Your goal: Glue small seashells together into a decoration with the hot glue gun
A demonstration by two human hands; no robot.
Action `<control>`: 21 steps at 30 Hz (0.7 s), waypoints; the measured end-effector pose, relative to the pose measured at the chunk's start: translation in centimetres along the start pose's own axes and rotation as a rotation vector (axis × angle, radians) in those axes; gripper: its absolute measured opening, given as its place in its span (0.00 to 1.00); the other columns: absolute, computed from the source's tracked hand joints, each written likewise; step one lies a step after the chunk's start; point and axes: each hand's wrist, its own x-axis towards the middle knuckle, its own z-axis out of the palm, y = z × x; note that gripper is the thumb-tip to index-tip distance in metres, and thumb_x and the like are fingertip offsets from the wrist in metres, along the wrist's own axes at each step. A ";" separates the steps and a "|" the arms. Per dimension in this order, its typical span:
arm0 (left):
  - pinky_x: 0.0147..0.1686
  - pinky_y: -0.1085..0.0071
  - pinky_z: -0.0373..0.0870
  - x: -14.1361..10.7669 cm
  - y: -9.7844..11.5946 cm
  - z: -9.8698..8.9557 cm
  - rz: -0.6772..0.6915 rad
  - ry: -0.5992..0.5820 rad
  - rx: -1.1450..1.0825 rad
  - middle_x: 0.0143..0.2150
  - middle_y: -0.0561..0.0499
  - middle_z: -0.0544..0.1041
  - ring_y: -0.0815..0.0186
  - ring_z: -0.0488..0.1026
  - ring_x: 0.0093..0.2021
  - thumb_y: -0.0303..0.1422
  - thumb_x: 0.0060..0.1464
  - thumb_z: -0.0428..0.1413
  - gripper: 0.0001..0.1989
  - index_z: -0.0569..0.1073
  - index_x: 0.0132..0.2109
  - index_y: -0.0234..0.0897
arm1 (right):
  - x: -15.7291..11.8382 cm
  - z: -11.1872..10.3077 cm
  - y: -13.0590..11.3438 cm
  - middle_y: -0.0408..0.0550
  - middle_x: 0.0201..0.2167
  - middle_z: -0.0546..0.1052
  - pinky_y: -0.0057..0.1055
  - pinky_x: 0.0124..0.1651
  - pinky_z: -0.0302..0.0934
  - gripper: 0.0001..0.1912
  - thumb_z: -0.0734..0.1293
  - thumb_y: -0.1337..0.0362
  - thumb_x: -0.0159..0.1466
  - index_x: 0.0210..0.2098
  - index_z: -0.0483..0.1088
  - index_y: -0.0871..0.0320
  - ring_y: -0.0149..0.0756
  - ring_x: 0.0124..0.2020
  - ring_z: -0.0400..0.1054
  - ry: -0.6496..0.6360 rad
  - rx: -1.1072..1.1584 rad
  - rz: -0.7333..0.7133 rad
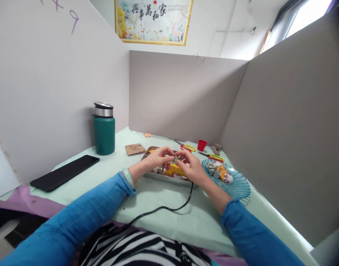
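Observation:
My left hand (159, 158) and my right hand (192, 167) meet above a shallow metal tray (164, 178). Between their fingertips they pinch a small, shiny, silver-green piece (175, 159), too small to make out exactly. Below it in the tray lies a yellow tool (176, 170) that looks like a glue gun, partly covered by my hands. Small mixed pieces (159, 169) lie beside it. A black cord (169, 209) runs from the tray's right front corner toward me. Right of my right hand, a blue glass plate (240, 188) bears several shiny and orange-white pieces (219, 171).
Behind the tray are two pairs of scissors (188, 148) and a red cup (202, 145). A brown card (135, 149) lies left of the tray. Farther left stand a green bottle (104, 133) and a black phone-like slab (65, 173). Grey partitions (183, 92) enclose the table.

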 end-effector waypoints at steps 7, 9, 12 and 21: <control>0.25 0.73 0.70 -0.1 0.3 0.1 -0.050 -0.009 -0.064 0.26 0.52 0.73 0.70 0.73 0.24 0.40 0.46 0.60 0.18 0.64 0.38 0.33 | 0.0 -0.1 -0.2 0.47 0.37 0.73 0.29 0.36 0.63 0.11 0.61 0.63 0.62 0.44 0.67 0.57 0.32 0.34 0.67 -0.015 -0.049 -0.017; 0.27 0.72 0.71 0.0 0.4 0.2 -0.056 0.005 -0.076 0.28 0.52 0.73 0.71 0.73 0.24 0.40 0.45 0.61 0.18 0.64 0.37 0.33 | 0.0 -0.1 -0.2 0.48 0.37 0.73 0.30 0.35 0.63 0.11 0.61 0.63 0.62 0.44 0.67 0.56 0.33 0.34 0.67 -0.009 -0.087 -0.024; 0.27 0.72 0.71 0.0 0.4 0.2 -0.062 0.025 -0.066 0.28 0.52 0.73 0.72 0.72 0.24 0.39 0.45 0.61 0.17 0.65 0.36 0.33 | 0.0 0.0 -0.3 0.48 0.37 0.72 0.30 0.34 0.63 0.11 0.62 0.63 0.61 0.43 0.67 0.57 0.33 0.33 0.67 -0.018 -0.127 -0.040; 0.30 0.70 0.71 0.1 0.0 0.2 -0.057 0.025 -0.022 0.29 0.51 0.73 0.70 0.73 0.26 0.38 0.45 0.61 0.16 0.65 0.36 0.32 | -0.2 -0.1 -0.7 0.47 0.35 0.72 0.29 0.33 0.61 0.09 0.61 0.62 0.62 0.42 0.68 0.56 0.32 0.30 0.66 -0.004 -0.231 -0.065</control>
